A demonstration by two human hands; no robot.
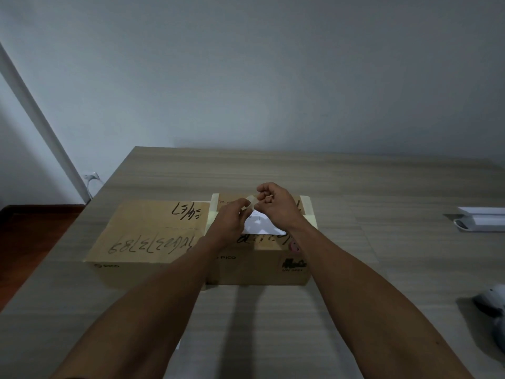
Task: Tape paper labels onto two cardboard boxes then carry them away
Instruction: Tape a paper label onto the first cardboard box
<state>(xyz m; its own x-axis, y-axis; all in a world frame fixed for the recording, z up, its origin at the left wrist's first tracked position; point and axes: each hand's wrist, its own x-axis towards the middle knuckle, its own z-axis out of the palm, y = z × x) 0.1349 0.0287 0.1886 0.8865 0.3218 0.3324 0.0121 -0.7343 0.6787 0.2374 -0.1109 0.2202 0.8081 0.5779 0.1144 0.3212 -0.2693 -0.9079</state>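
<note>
Two bare arms reach out from the bottom edge over a wooden table [273, 337]. Past the arms, two brown cardboard boxes sit side by side, touching. The left box [142, 236] has big black scribbled writing on its top. The right box [259, 266] has pale tape strips going over its far corners, and a small black mark on its front.

A white paper label [262, 228] lies flat on top of the right box. Both hands are just above it. The left hand [232, 217] and the right hand [276, 201] are close together, fingers curled. Each one pinches an end of a small pale piece of tape [252, 202] held between them, up in the air over the label.

Off to the right, near the table edge, is a white rounded thing [492, 299], only partly in view. Farther back on the right lies a flat white object [481, 218].

Behind the table is a plain grey wall [273, 77]. Low on the left there is a wall socket with a white plug [91, 177], above a dark red floor [32, 236].
</note>
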